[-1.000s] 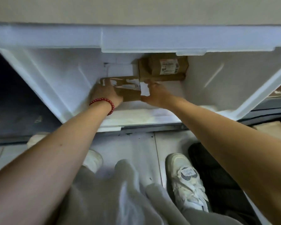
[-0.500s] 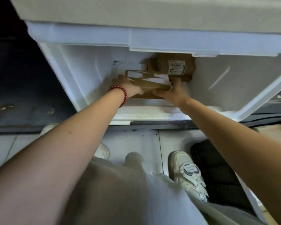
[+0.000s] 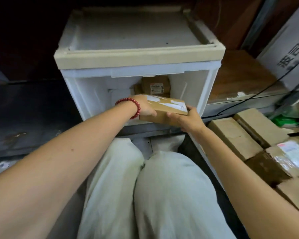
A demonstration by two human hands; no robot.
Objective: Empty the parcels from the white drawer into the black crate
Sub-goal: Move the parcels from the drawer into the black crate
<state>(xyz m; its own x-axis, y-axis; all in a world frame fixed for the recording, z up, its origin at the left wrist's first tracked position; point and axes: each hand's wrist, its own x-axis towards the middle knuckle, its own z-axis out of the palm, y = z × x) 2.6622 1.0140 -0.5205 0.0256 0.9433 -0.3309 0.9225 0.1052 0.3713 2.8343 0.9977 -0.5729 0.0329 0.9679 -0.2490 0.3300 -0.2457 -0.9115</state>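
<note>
Biggest thing in your view is your own legs (image 3: 171, 195) in pale trousers, knees together and filling the bottom middle, with both bare forearms reaching forward over them.

Straight ahead is the white drawer (image 3: 86, 97). It sits under a beige top (image 3: 138, 59) and its front is wide open toward you.

Off to your right is a pile of cardboard boxes (image 3: 235, 135), packed close together. Some have white labels and clear tape. Above them there's a wooden shelf (image 3: 240, 75), and on it a big pale carton (image 3: 290, 54) with dark printed characters, cut off by the edge of the frame.

Now the bit you care about. The flat brown parcel (image 3: 164, 109) is right at the mouth of the drawer, lifted off its floor and tilted a little, with white label patches on top. You've got it in both hands.

Your left hand (image 3: 144, 107) is wrapped round the left end, thumb across the near face. The rest of those fingers are hidden behind the box, so I can't tell how they lie. Your right hand (image 3: 188, 119) is clamped on the near right corner, thumb along the front edge and fingers curled up the side.

A second parcel (image 3: 155, 86), small and boxy with a white label facing you, sits at the back of the drawer against the rear wall.

Small stuff: a red bead bracelet (image 3: 135, 107) on your left wrist, and a thin black cable (image 3: 248, 99) running across the shelf edge.
</note>
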